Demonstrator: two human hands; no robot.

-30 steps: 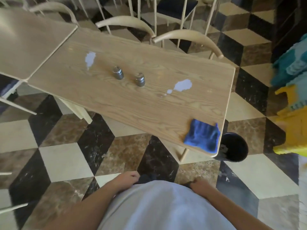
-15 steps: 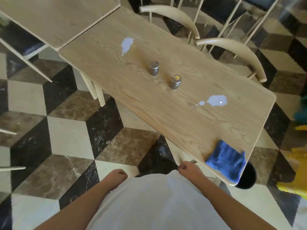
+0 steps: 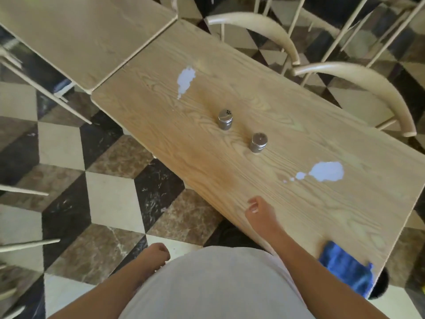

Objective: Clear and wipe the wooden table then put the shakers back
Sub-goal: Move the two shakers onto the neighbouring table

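From the head camera, the wooden table point(image 3: 264, 185) runs slantwise across the view with nothing cleared from it: two metal shakers stand upright near its middle, well apart from each other, the far shaker point(image 3: 225, 119) with a holed lid and the near shaker point(image 3: 259, 142) closer to the person. A pale spill point(image 3: 185, 79) lies beyond the far shaker toward the table's far end, and a second spill point(image 3: 326, 172) with small droplets trailing from it lies to the right of the near shaker. A folded blue cloth point(image 3: 346, 270) rests at the near right corner, partly over the edge. The right hand point(image 3: 258, 211) reaches out over the near edge of the table, fingers loosely curled and holding nothing, well short of the shakers. The left hand point(image 3: 154, 254) hangs beside the body over the chequered floor point(image 3: 110, 199), fingers curled in, with nothing in it. I judge the clearing step is just beginning: the next move calls for the right hand to extend to the near shaker, close round its body and lift it straight off, then the other, before the cloth is taken to the spills. Two curved chairs point(image 3: 358, 88) stand behind the table, and another table point(image 3: 87, 35) abuts its far end.
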